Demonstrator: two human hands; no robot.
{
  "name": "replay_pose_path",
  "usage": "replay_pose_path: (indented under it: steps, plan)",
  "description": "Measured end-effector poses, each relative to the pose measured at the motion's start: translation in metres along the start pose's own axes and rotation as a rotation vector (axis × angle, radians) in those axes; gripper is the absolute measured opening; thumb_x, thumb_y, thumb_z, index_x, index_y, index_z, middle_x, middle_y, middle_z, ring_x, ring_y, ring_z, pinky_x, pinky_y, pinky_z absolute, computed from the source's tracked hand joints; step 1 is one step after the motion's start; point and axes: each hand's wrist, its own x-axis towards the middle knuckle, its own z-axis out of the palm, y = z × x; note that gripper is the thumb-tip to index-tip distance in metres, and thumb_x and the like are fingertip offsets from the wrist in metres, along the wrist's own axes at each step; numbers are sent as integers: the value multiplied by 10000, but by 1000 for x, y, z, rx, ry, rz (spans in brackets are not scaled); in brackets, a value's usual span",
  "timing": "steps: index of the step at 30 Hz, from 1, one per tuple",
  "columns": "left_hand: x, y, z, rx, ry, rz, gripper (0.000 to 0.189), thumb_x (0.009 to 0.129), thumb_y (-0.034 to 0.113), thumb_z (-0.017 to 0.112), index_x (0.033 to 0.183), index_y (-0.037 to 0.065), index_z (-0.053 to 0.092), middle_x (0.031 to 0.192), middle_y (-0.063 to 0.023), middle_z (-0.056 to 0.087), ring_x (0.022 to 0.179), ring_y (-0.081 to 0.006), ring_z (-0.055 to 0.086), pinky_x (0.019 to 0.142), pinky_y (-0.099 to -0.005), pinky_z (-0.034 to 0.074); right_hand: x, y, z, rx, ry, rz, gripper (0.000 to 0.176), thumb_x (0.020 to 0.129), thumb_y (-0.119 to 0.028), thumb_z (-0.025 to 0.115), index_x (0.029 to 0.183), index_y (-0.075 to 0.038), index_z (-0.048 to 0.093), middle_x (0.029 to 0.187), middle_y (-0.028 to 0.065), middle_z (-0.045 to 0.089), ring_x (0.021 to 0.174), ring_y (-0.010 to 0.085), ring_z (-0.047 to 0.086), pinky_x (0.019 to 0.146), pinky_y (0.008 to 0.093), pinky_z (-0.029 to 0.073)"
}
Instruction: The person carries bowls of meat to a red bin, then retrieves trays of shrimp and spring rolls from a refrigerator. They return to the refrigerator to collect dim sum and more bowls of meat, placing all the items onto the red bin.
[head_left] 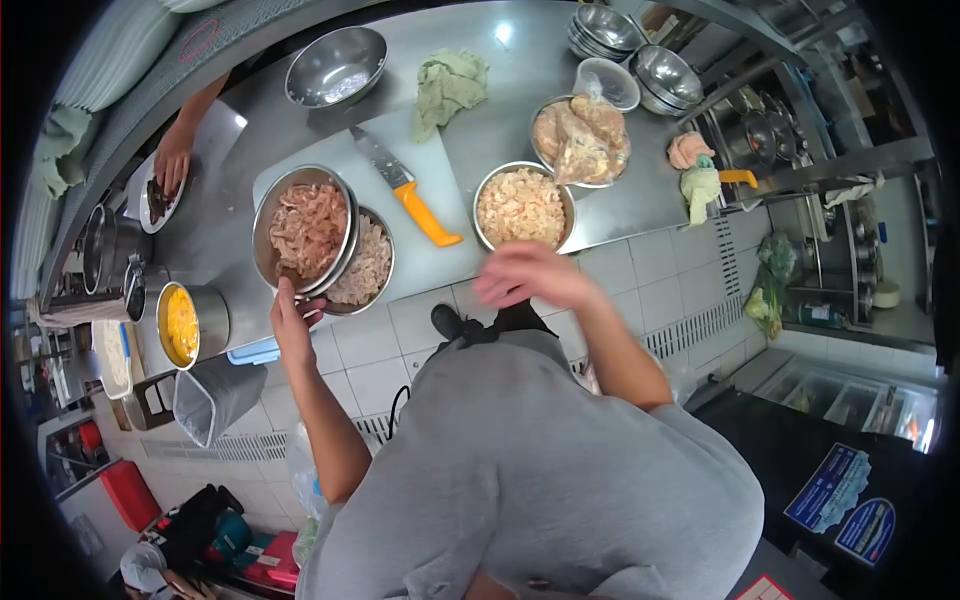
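Note:
My left hand (292,325) grips the near rim of a metal bowl of sliced raw meat (305,228), thumb at the edge and fingers beneath. That bowl partly overlaps a second metal bowl with paler meat (362,262). My right hand (530,277) hovers, fingers loosely extended and slightly blurred, just in front of a bowl of chopped pale meat (520,207); nothing shows in it. Between the bowls, a knife with an orange handle (422,210) lies on the white cutting board (440,180).
Behind stand an empty metal bowl (336,68), a green cloth (450,88) and bagged meat (585,140) in a bowl. At left, another person's hand (174,155) touches dark food on a plate (165,212). A pot of yellow food (205,325) stands near the left edge.

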Motion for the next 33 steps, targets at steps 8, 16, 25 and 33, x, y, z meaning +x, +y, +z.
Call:
replay_pose_path:
  steps: [8, 16, 25, 33]
  plan:
    - [22, -13, 13, -128, 292, 97, 448, 839, 454, 507, 875, 11, 564, 798, -59, 556, 725, -136, 512, 593, -275, 436, -18, -10, -153, 107, 862, -165, 304, 858, -266, 533, 1040, -28, 487, 954, 101, 542, 834, 210, 591, 660, 312, 512]
    - [30, -27, 18, -301, 519, -20, 182, 768, 175, 538, 765, -7, 545, 728, -56, 555, 630, -135, 525, 550, -267, 467, -10, -40, -175, -261, 689, -18, 217, 842, -255, 563, 823, -40, 538, 698, 39, 547, 579, 120, 555, 500, 244, 473]
    - [28, -51, 11, -511, 516, -8, 136, 785, 127, 477, 791, -4, 516, 739, -72, 564, 655, -141, 583, 654, -307, 552, 108, -52, 66, -656, -6, -53, 494, 801, -427, 592, 923, 44, 504, 872, 169, 576, 721, 261, 590, 563, 314, 476]
    - [35, -55, -34, -447, 434, -117, 218, 775, 184, 514, 912, 35, 436, 824, -65, 508, 787, -158, 547, 650, -359, 548, 171, -45, 61, -1001, 389, -433, 277, 727, -191, 561, 878, 39, 579, 801, 245, 603, 772, 385, 602, 717, 406, 473]
